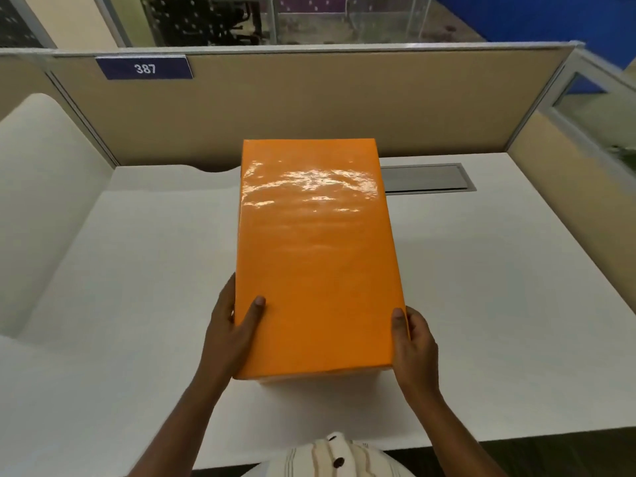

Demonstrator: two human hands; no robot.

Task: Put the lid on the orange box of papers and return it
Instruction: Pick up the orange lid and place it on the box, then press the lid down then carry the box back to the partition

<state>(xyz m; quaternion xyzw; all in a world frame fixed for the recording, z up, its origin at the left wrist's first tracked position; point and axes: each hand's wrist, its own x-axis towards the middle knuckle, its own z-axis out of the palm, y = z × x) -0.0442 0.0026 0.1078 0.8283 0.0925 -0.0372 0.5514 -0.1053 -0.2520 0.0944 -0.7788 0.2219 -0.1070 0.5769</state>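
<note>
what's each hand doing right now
Left hand: closed on the orange box, thumb on the lid.
Right hand: closed on the same box's other side.

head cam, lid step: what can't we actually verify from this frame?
Head view only:
- Papers: hidden under the orange lid; contents cannot be confirmed.
- Box body: only a thin strip shows below the lid's near edge, so full seating is uncertain.
- Fingers of the left hand and right hand: mostly behind the lid's sides; only the thumbs show on top.
- Grey desk hatch: left end covered by the lid.
- Return spot: not identifiable.
</note>
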